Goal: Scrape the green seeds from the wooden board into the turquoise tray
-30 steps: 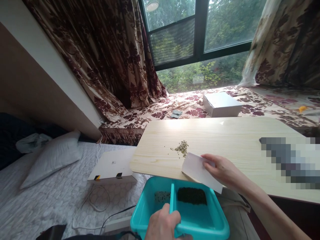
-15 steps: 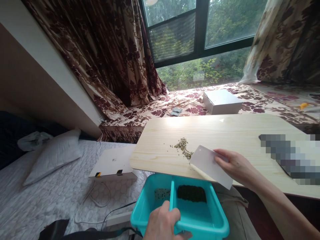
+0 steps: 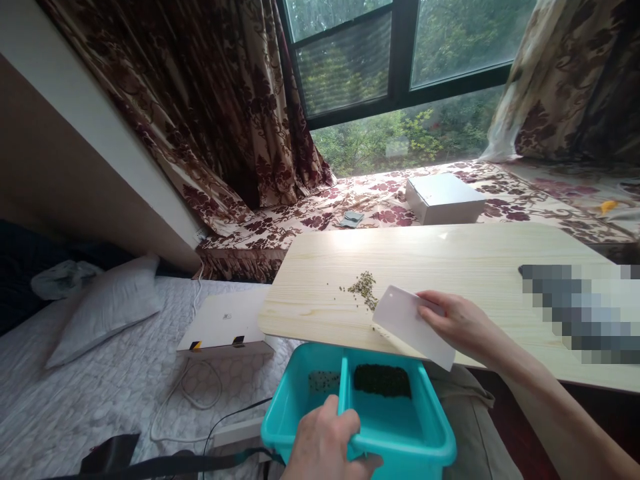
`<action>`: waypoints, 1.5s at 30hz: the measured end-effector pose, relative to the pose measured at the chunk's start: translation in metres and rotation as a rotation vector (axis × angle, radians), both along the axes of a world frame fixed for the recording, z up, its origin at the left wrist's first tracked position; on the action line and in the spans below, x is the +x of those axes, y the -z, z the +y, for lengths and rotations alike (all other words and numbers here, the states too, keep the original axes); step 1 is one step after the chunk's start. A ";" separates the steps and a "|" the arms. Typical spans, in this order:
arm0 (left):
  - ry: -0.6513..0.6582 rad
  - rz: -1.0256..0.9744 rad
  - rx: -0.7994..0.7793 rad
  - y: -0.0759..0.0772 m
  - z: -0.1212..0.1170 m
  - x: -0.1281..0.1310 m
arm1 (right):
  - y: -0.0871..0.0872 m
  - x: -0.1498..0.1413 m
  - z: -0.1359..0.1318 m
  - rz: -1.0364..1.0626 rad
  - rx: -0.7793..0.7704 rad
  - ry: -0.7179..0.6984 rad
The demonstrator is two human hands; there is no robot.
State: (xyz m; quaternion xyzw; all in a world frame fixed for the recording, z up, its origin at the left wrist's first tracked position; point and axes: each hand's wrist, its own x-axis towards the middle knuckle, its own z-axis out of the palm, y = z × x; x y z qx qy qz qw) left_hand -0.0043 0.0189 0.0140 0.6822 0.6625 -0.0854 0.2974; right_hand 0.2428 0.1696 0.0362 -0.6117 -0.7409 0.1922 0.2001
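Note:
My right hand [image 3: 453,323] is closed on a white flexible plastic scraper sheet [image 3: 407,320], whose left edge rests on the wooden table [image 3: 470,260] at its front edge. Beside that edge lies a small scatter of greenish seeds or beans [image 3: 364,287]. My left hand [image 3: 327,437] grips the divider handle of a turquoise two-compartment tub [image 3: 435,427], held just under the table's front edge. In the right compartment is a dark green heap of small grains [image 3: 383,381]; the left one has a few dark bits at the bottom.
A white box [image 3: 225,320] lies on the quilted bed [image 3: 125,387] left of the table, near cables. On the window seat stand a silver box [image 3: 445,197] and a small folded cloth [image 3: 351,219]. A blurred-out dark object [image 3: 575,313] lies at the table's right.
My right hand has slid the white scraper sheet slightly left, toward the scattered seeds. My left hand stays on the tub's divider.

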 end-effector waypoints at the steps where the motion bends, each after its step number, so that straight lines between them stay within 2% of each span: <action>1: -0.001 0.000 0.006 0.001 -0.001 -0.001 | 0.000 0.000 0.000 -0.003 0.003 0.000; 15: -0.013 0.008 0.051 0.001 -0.001 -0.003 | -0.003 -0.011 -0.015 0.054 -0.006 -0.117; 19: -0.005 0.010 0.049 0.000 -0.003 -0.003 | -0.004 0.003 -0.030 0.117 -0.080 -0.212; 21: 0.011 0.008 0.030 -0.003 -0.003 0.000 | -0.006 0.019 -0.035 0.143 -0.062 -0.127; 25: 0.067 0.024 -0.006 -0.007 0.000 0.013 | -0.008 0.053 -0.038 0.111 0.054 0.127; 28: 0.159 0.024 -0.031 -0.004 0.001 0.030 | -0.010 0.064 -0.037 0.046 0.082 0.208; 31: 0.278 -0.013 -0.016 0.002 0.002 0.051 | -0.010 0.062 -0.036 -0.045 0.109 0.189; 36: 0.402 -0.037 0.039 0.008 0.005 0.081 | -0.011 0.055 -0.040 -0.125 0.181 0.133; 40: 0.456 -0.063 0.054 0.004 0.010 0.092 | -0.013 0.051 -0.047 -0.116 0.195 0.095; 45: 0.444 -0.061 0.015 -0.008 0.012 0.096 | -0.014 0.046 -0.050 -0.143 0.154 0.052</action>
